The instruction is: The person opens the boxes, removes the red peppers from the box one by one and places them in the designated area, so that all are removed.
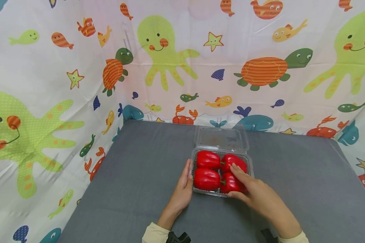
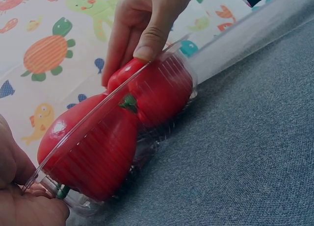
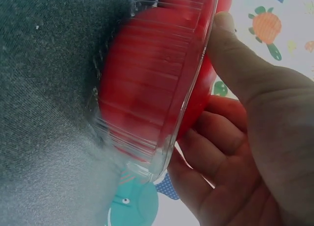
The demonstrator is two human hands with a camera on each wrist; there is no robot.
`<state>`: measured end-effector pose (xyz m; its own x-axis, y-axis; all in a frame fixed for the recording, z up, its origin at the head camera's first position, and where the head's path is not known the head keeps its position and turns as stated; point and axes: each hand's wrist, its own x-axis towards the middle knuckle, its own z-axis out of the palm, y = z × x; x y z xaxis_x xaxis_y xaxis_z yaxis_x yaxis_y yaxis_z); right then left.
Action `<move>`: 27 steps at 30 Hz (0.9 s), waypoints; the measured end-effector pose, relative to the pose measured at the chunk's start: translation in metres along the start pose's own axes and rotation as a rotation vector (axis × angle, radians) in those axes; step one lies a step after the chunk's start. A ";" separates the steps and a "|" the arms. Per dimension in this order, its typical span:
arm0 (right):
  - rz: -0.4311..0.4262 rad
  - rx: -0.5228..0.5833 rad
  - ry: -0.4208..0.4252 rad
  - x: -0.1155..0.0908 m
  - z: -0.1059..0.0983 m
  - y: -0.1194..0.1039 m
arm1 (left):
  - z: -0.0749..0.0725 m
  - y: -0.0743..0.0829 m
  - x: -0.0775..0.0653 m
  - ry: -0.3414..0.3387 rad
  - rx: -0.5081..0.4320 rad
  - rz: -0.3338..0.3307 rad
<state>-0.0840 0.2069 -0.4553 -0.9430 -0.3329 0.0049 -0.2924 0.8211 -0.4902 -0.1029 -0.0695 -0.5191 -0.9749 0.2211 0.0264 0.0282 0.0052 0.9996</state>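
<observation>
A clear plastic clamshell container (image 1: 196, 191) sits on the grey cloth with its lid (image 1: 220, 138) folded back. Inside are several red bell peppers: upper left (image 1: 207, 159), lower left (image 1: 206, 179), upper right (image 1: 240, 162) and lower right (image 1: 229, 184). My left hand (image 1: 180, 190) holds the container's left side; the left wrist view has the rim between its digits. My right hand (image 1: 258, 195) grips the lower-right pepper, thumb on its near side. One of its fingers reaches over the upper-right pepper. The right wrist view shows its other fingers curled beside a pepper (image 3: 147, 79).
A grey cloth (image 1: 134, 175) covers the table under the container. Behind and at the sides hangs a white curtain (image 1: 176, 37) printed with sea animals. Dark straps (image 1: 177, 238) circle the wrists below pale sleeves.
</observation>
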 end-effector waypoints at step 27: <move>-0.033 -0.128 -0.014 0.010 -0.007 -0.001 | -0.001 0.000 0.000 -0.016 -0.033 -0.002</move>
<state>-0.0942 0.2056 -0.4490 -0.9306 -0.3661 0.0062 -0.3416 0.8620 -0.3745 -0.1033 -0.0706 -0.5194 -0.9713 0.2367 0.0244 0.0186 -0.0267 0.9995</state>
